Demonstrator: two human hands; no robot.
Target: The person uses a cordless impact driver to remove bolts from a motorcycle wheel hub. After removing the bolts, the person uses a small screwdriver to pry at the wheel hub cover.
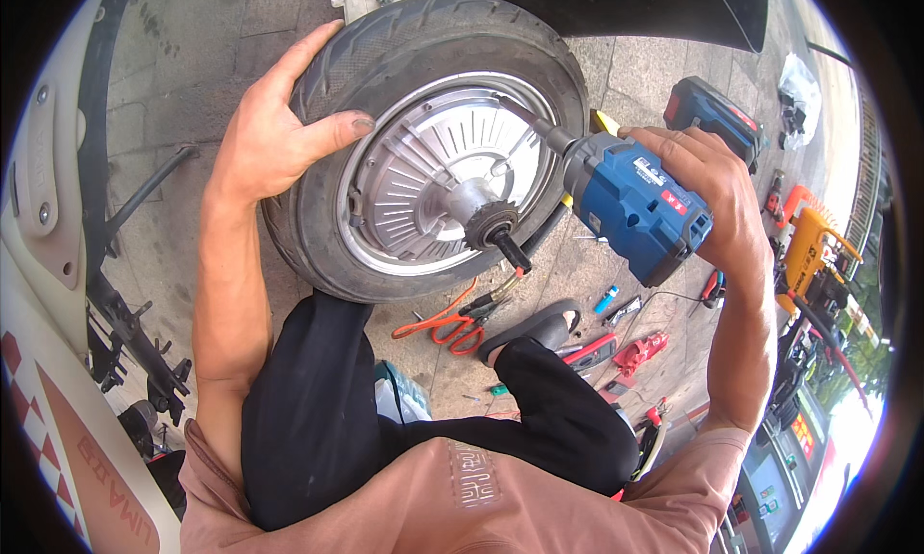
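Note:
A hub-motor wheel (pixel 462 142) with a black rubber tyre (pixel 426 30) stands tilted before me. Its silver hub cover (pixel 411 171), axle and toothed sprocket (pixel 492 223) face up towards me. My left hand (pixel 278 124) grips the tyre at its left side, fingers over the tread and thumb on the sidewall by the rim. In my right hand (pixel 696 168) is a blue cordless impact driver (pixel 632 200). Its long bit (pixel 521 112) points at the upper edge of the hub cover; whether the tip sits in a screw I cannot tell.
Orange-handled scissors (pixel 455 326) lie on the paving below the wheel. A red-and-grey multimeter (pixel 593 353), a blue lighter (pixel 606 299) and a red rag-like item (pixel 641 352) lie near my foot. A scooter body (pixel 43 301) stands on the left, a yellow machine (pixel 808 247) at right.

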